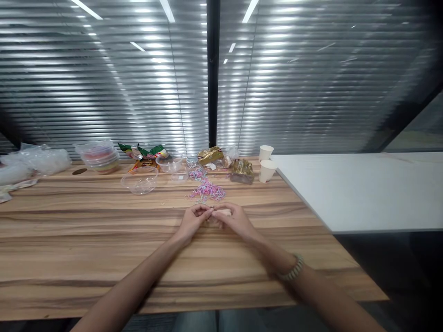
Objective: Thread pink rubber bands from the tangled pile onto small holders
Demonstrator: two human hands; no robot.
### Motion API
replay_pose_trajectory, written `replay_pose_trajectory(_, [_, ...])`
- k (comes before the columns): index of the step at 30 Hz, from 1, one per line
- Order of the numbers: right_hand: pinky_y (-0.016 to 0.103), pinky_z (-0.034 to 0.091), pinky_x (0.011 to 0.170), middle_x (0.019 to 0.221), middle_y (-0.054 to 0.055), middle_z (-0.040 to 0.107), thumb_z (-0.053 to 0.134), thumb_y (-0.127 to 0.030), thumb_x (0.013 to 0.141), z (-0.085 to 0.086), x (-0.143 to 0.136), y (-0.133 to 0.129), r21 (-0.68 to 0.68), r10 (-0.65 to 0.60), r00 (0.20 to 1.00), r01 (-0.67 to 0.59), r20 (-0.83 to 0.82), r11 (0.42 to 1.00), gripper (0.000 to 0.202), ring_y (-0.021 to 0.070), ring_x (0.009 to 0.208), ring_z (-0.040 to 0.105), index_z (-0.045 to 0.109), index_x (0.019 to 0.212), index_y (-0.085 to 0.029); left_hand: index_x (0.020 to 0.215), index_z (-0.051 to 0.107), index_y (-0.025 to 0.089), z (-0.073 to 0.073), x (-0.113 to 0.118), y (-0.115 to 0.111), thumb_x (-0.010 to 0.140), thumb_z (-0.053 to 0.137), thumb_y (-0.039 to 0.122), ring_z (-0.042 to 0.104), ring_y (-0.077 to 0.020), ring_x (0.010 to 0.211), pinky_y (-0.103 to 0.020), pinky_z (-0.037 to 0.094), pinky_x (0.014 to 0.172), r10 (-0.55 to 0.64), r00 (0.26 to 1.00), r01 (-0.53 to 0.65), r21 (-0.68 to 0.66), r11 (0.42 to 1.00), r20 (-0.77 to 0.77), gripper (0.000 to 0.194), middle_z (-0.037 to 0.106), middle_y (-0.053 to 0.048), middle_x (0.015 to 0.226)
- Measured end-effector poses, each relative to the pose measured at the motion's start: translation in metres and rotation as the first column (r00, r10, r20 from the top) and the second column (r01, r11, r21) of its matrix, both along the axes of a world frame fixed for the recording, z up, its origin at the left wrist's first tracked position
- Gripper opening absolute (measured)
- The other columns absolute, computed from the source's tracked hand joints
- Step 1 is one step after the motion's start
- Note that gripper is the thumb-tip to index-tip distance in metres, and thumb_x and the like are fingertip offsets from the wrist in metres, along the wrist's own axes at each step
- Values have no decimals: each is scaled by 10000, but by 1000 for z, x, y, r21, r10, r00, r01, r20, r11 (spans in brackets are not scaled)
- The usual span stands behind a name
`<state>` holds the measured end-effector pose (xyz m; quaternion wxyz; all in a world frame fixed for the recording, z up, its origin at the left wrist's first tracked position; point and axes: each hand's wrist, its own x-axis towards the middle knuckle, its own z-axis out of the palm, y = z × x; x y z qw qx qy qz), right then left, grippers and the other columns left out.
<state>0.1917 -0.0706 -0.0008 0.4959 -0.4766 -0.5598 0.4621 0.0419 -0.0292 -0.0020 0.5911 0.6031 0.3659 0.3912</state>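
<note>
My left hand (194, 220) and my right hand (236, 221) meet over the wooden table (104, 249). Thumbs and fingers are pinched together at the tips, and what lies between them is too small to make out. A small pale piece (227, 212) shows by the fingers of my right hand, its kind unclear. Just beyond the fingertips lies a loose heap of small pink, blue and white rubber bands or rings (208, 190). More of them spill from a clear container (195, 169) behind the heap.
Clear plastic bowls (140, 180) and a stack of lidded containers (98, 156) stand at the back left. Snack packets (147, 154) lie beside them. Gold wrappers (242, 171) and two paper cups (267, 171) are at the back right. Plastic bags (38, 159) lie far left; blinds (104, 83) rise behind.
</note>
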Motion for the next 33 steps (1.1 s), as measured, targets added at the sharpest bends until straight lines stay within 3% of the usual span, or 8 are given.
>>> replay_pose_trajectory(3, [205, 392, 535, 628, 7, 579, 654, -409, 654, 2, -1, 1, -61, 16, 963, -33, -268, 998, 314, 89, 548, 508, 580, 773, -127, 727, 590, 115, 0, 0, -1, 637, 672, 396, 533, -106, 580, -213, 403, 551, -47, 998, 51, -69, 996, 52, 306, 605, -23, 629])
replay_pose_trajectory(6, [187, 336, 506, 599, -5, 541, 634, -443, 664, 2, 0, 4, -90, -47, 939, 17, -340, 996, 328, 64, 521, 441, 561, 691, -124, 755, 591, 122, 1, -2, 4, 647, 659, 400, 564, -127, 614, -240, 434, 589, -12, 999, 14, -47, 999, 50, 306, 633, -43, 683])
replay_pose_trajectory(9, [201, 343, 526, 588, -6, 517, 606, -508, 666, -1, 3, 7, -105, -142, 941, 115, -306, 988, 384, 79, 538, 441, 538, 665, -130, 756, 607, 141, 1, -11, 17, 660, 642, 381, 579, -156, 665, -277, 454, 635, 180, 982, -167, 174, 970, -64, 261, 644, -51, 750])
replay_pose_trajectory(11, [208, 345, 529, 561, -15, 487, 591, -544, 662, -3, 4, 9, -95, -195, 945, 176, -263, 980, 414, 88, 540, 441, 515, 637, -138, 749, 628, 158, 0, -20, 26, 689, 615, 340, 576, -171, 718, -292, 449, 670, 299, 938, -208, 400, 892, -178, 191, 641, -54, 796])
replay_pose_trajectory(15, [215, 350, 537, 514, -16, 455, 539, -578, 694, -8, 6, 12, -27, -169, 959, 167, -227, 986, 444, 104, 551, 461, 490, 606, -145, 799, 657, 188, -9, -30, 36, 725, 576, 245, 536, -203, 854, -325, 414, 765, 360, 854, -11, 678, 735, -376, 124, 611, -63, 852])
replay_pose_trajectory(20, [211, 323, 483, 533, -24, 451, 527, -621, 675, -9, 3, 11, -40, -162, 972, 158, -173, 987, 481, 90, 496, 416, 518, 727, -142, 800, 661, 179, -20, -28, 38, 742, 561, 245, 506, -212, 873, -338, 389, 788, 387, 788, 97, 718, 689, -479, 133, 579, -77, 867])
replay_pose_trajectory(27, [199, 297, 478, 567, -33, 423, 513, -596, 698, -10, 4, 11, -23, -231, 970, 230, -77, 973, 451, 84, 510, 371, 518, 758, -149, 734, 640, 175, -15, -27, 37, 740, 549, 224, 520, -198, 818, -313, 391, 747, 386, 788, 67, 690, 721, -479, 103, 591, -57, 792])
replay_pose_trajectory(33, [224, 369, 639, 754, 8, 536, 592, -471, 688, -7, 1, 9, 64, -99, 995, 98, 12, 993, 377, 123, 689, 469, 543, 866, -142, 702, 612, 151, -5, -17, 25, 750, 547, 321, 539, -147, 644, -247, 401, 620, 95, 953, 31, 406, 913, -287, 188, 614, -24, 669])
